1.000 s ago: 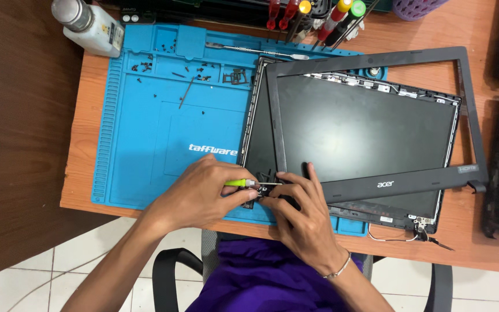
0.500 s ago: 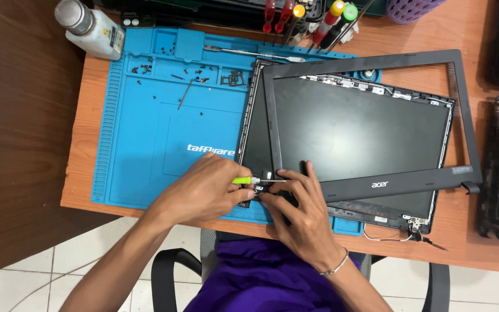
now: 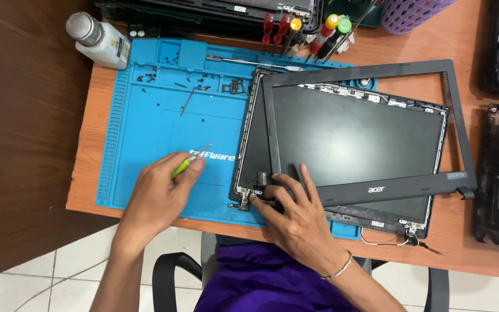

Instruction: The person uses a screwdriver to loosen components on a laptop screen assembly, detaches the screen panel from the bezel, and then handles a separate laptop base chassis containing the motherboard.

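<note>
While the left hand (image 3: pixel 157 193) rests over the blue silicone repair mat (image 3: pixel 145 144), its fingers are curled together around a small green-handled screwdriver (image 3: pixel 190 163), whose thin metal tip points up and to the right above the mat, well clear of the laptop parts. The right hand (image 3: pixel 295 216) lies on the lower left corner of the laptop screen assembly (image 3: pixel 353 138), fingers spread: the fingertips press down by the metal hinge bracket (image 3: pixel 245 198) at that corner, and one finger reaches up onto the dark panel. A thin bracelet circles the right wrist.

The screen assembly sits half on the mat and half on the orange-brown wooden desk (image 3: pixel 469 248). A loose black bezel frame (image 3: pixel 371 190) lies tilted on top of it, its lower bar crossing the panel just beside the right hand. Tiny screws (image 3: pixel 151 75) lie scattered in the mat's upper compartments, with a metal spudger (image 3: pixel 255 62) near the top edge. A white bottle with a grey cap (image 3: pixel 102 39) stands at the mat's upper left corner, and a row of coloured screwdrivers (image 3: pixel 313 29) stands behind it
</note>
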